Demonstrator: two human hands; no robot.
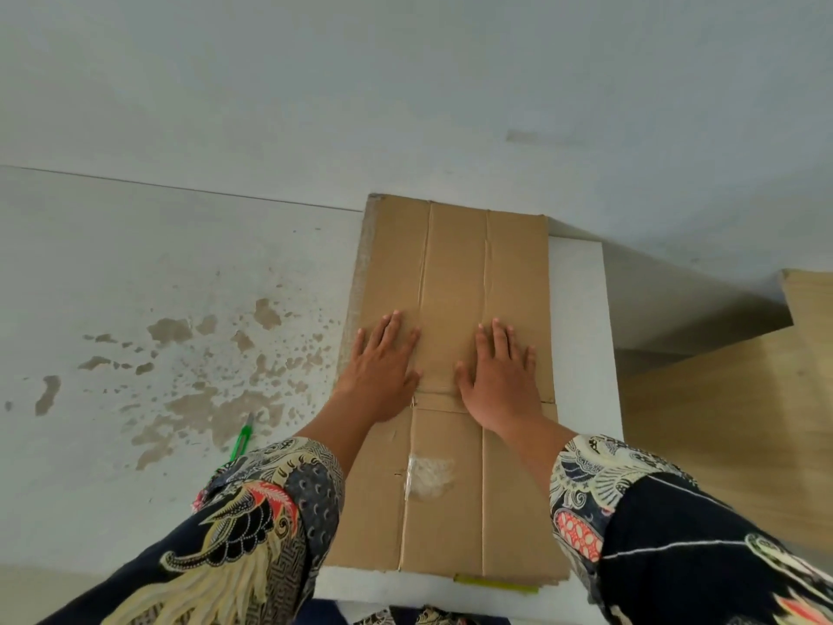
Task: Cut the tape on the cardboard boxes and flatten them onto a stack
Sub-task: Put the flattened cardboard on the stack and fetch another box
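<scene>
Both hands pressing a flattened cardboard box onto a white table.

Head view: the left hand (383, 367) and right hand (498, 376) are lying palm-down side by side on the flattened box (455, 272), fingers (391, 329) straight and slightly spread, gripping nothing. The box is resting on the table (581, 318), a patch of clear tape (426, 478) showing near the sleeves. A green cutter (242, 437) is lying to the left on the stained surface (135, 263).
</scene>
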